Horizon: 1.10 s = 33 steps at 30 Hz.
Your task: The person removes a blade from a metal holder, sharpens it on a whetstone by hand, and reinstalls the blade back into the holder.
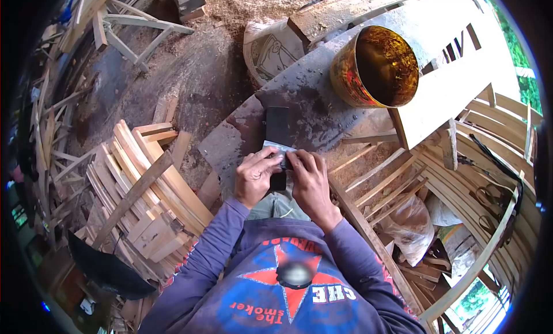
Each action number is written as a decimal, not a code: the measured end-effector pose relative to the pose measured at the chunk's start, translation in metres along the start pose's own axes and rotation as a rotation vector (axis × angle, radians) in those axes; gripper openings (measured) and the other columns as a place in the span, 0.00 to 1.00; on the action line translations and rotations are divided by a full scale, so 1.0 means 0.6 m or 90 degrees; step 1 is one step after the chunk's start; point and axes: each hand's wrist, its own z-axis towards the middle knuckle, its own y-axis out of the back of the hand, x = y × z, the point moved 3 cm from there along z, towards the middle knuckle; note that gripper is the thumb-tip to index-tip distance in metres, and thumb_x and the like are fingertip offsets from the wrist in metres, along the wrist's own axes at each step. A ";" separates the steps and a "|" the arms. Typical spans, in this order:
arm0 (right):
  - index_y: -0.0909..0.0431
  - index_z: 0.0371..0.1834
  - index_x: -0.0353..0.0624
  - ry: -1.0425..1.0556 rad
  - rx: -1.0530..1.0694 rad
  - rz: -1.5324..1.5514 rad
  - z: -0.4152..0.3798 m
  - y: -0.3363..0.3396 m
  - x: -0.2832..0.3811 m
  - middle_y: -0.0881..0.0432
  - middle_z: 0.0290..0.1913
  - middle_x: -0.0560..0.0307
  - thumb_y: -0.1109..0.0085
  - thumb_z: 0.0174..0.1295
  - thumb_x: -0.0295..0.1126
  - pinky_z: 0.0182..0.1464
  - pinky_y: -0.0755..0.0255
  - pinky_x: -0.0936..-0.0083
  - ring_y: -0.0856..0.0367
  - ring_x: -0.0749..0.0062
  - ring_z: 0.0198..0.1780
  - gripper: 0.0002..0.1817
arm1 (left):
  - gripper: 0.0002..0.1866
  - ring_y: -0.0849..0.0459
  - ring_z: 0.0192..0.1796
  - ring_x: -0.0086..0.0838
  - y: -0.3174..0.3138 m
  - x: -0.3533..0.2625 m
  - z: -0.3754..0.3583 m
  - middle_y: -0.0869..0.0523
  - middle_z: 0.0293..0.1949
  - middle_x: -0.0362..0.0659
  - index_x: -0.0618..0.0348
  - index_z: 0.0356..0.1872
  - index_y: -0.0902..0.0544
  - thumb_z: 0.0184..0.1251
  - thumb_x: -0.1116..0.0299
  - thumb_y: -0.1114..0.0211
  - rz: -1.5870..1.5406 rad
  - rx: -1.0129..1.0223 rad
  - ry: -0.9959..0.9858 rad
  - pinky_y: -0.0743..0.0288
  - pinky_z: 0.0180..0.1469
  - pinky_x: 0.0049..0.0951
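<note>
My left hand [253, 175] and my right hand [309, 184] are both closed on a small flat metal blade [277, 146]. Fingers and thumbs press it from either side, hiding much of its shape. Under the blade lies a long dark sharpening stone [277, 122]. The stone's far half shows beyond my fingers, and a dark end shows between my wrists. It rests lengthwise near the end of a board [230, 141] that is wet and dark around it.
An open yellowish bucket [345, 75] with dark contents stands farther along the board. Stacked wood strips [155, 184] lie at the left, and a slatted wooden frame [368, 201] at the right. A plastic bag [410, 227] sits below it. Sawdust [242, 11] covers the far ground.
</note>
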 end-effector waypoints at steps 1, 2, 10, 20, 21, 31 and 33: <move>0.20 0.64 0.39 -0.001 0.003 0.005 0.017 0.003 -0.004 0.21 0.61 0.46 0.33 0.59 0.22 0.65 0.26 0.52 0.25 0.42 0.62 0.26 | 0.13 0.08 0.49 0.43 0.005 -0.001 0.022 0.07 0.53 0.46 0.55 0.45 0.05 0.58 0.78 0.23 0.004 0.001 0.004 0.15 0.52 0.38; 0.20 0.64 0.39 -0.007 -0.001 0.017 0.038 0.005 -0.011 0.21 0.61 0.46 0.32 0.59 0.22 0.66 0.27 0.52 0.25 0.43 0.62 0.27 | 0.14 0.09 0.48 0.43 0.008 0.003 0.053 0.07 0.53 0.46 0.54 0.45 0.05 0.57 0.78 0.22 0.025 0.032 -0.024 0.16 0.51 0.38; 0.18 0.64 0.39 -0.077 -0.011 0.062 0.007 0.001 0.003 0.22 0.62 0.43 0.33 0.61 0.19 0.66 0.29 0.48 0.27 0.40 0.64 0.25 | 0.14 0.10 0.46 0.43 0.012 -0.004 0.047 0.07 0.51 0.47 0.56 0.44 0.05 0.55 0.78 0.22 -0.020 0.095 -0.037 0.19 0.50 0.39; 0.19 0.66 0.39 -0.102 -0.025 0.065 0.014 0.005 0.004 0.23 0.61 0.42 0.35 0.62 0.18 0.64 0.28 0.48 0.27 0.38 0.61 0.26 | 0.13 0.10 0.48 0.38 0.016 0.009 0.068 0.06 0.54 0.40 0.46 0.46 0.05 0.60 0.72 0.23 0.010 0.174 -0.032 0.24 0.53 0.39; 0.19 0.66 0.39 -0.096 -0.034 0.056 0.041 0.007 -0.003 0.23 0.61 0.42 0.35 0.63 0.18 0.64 0.28 0.48 0.27 0.39 0.61 0.26 | 0.12 0.11 0.47 0.38 0.014 0.016 0.099 0.06 0.54 0.37 0.45 0.45 0.05 0.60 0.70 0.23 0.029 0.170 -0.077 0.25 0.50 0.39; 0.20 0.65 0.38 -0.082 -0.080 0.060 0.081 0.009 -0.017 0.23 0.62 0.42 0.34 0.63 0.20 0.64 0.27 0.51 0.26 0.40 0.62 0.24 | 0.11 0.11 0.49 0.40 0.012 0.009 0.166 0.07 0.52 0.43 0.51 0.44 0.05 0.60 0.71 0.22 0.005 0.160 -0.082 0.25 0.53 0.39; 0.18 0.65 0.41 -0.058 -0.125 0.082 0.103 0.038 -0.014 0.20 0.60 0.44 0.34 0.64 0.20 0.63 0.26 0.52 0.24 0.42 0.61 0.24 | 0.10 0.11 0.46 0.40 0.021 -0.017 0.196 0.07 0.49 0.43 0.54 0.43 0.05 0.60 0.69 0.21 -0.078 0.139 -0.083 0.23 0.54 0.39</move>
